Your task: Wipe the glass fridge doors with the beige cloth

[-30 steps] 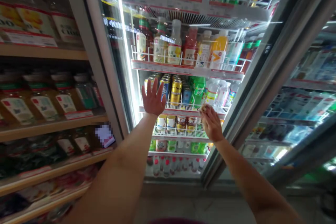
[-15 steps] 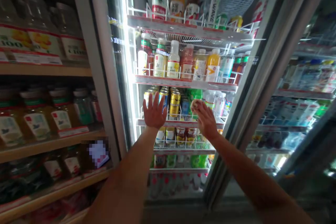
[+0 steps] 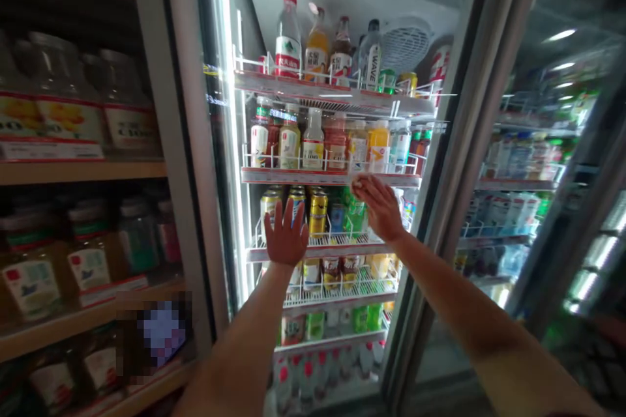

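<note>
1. Cloth (image 3: pixel 358 187) sat bunched under the right hand's (image 3: pixel 384 210) fingers, at the fridge door's (image 3: pixel 474 111) right half.
2. Left hand (image 3: pixel 287 236) spread open, apart, at its left half.
3. Loose fingertip pressure could have dropped the cloth.

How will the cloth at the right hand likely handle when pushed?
The cloth is probably floppy, since it looks bunched at the right hand. It seems light, being smaller than the hand. Its uneven outline makes rolling unlikely.
</note>
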`<state>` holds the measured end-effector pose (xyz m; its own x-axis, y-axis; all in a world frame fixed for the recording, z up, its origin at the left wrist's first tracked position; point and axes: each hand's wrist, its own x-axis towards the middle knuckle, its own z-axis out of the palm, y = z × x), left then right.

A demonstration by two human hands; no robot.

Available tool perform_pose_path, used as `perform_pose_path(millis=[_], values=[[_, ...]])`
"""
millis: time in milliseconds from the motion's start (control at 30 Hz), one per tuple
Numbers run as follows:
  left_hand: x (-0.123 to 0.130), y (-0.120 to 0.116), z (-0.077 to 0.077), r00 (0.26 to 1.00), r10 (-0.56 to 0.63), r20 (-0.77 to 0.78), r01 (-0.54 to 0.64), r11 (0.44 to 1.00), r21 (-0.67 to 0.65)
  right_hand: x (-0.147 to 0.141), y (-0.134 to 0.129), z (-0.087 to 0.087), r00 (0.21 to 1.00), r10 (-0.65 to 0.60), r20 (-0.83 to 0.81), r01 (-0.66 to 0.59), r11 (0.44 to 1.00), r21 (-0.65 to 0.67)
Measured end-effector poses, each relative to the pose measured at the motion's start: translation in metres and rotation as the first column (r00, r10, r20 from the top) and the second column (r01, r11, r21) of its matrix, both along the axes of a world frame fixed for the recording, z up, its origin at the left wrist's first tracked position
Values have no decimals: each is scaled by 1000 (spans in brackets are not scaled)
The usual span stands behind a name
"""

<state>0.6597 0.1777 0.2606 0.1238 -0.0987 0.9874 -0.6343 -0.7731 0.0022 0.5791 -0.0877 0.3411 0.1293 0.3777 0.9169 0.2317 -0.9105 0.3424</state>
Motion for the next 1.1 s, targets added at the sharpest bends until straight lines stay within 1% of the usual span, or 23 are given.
perform_pose_path(millis=[67,100,133,167,267,300,333,367,433,500,533,567,633,700,767,800,867,933,967,1000,1033,1067,1100], values=[[1,1,-1,999,-29,-13,29,1000,-5,3,-6,22,991,4,136,-25,988,154],[1,1,-1,999,-41,-12,40,999,-8,4,-6,27,983,6,182,-43,978,202],[1,1,-1,999,-45,-5,45,999,-11,3,-5,26,979,7,205,-54,973,222],[1,1,-1,999,-43,6,43,999,-11,2,-2,22,980,9,197,-51,976,210],[0,2,0,999,-26,38,26,1000,2,-2,2,5,996,-6,86,0,997,71],[0,2,1,999,-22,47,22,1000,4,-1,-1,6,998,-17,60,15,999,39],[0,2,1,998,-18,57,18,1000,3,0,-7,12,998,-26,56,24,999,37],[0,2,2,998,-12,68,12,1000,2,3,-15,22,997,-33,75,28,997,68],[0,2,2,996,6,92,-6,1000,2,11,-33,54,984,-40,174,3,978,208],[1,2,2,994,20,106,-21,1000,5,19,-45,85,953,-57,299,-60,928,369],[1,2,3,994,21,103,-22,1000,6,23,-47,96,937,-69,341,-85,905,417],[1,2,3,995,18,96,-19,1000,6,25,-44,103,929,-77,362,-94,897,432],[0,1,2,997,13,73,-13,1000,-1,26,-31,107,942,-71,328,-58,929,367],[0,2,2,998,19,61,-19,1000,0,23,-18,108,972,-58,228,2,971,240],[0,2,2,997,43,67,-43,999,4,22,-16,121,984,-64,165,31,981,193],[0,2,2,996,53,77,-54,999,6,23,-20,134,983,-71,169,32,975,222],[1,2,2,994,53,97,-54,999,8,28,-35,165,964,-104,244,4,926,377],[1,2,2,994,37,100,-38,999,5,36,-45,193,929,-173,327,-47,822,568],[2,2,2,995,29,91,-30,1000,7,39,-46,203,918,-198,342,-59,787,615],[2,2,2,996,25,84,-26,1000,7,41,-42,207,916,-207,344,-55,784,619],[2,2,1,996,28,79,-29,1000,6,41,-35,207,924,-197,329,-30,818,574],[1,3,1,996,36,78,-37,999,5,39,-25,204,939,-171,298,7,876,482],[0,3,0,996,43,84,-44,999,7,37,-15,197,957,-140,255,43,935,353]])
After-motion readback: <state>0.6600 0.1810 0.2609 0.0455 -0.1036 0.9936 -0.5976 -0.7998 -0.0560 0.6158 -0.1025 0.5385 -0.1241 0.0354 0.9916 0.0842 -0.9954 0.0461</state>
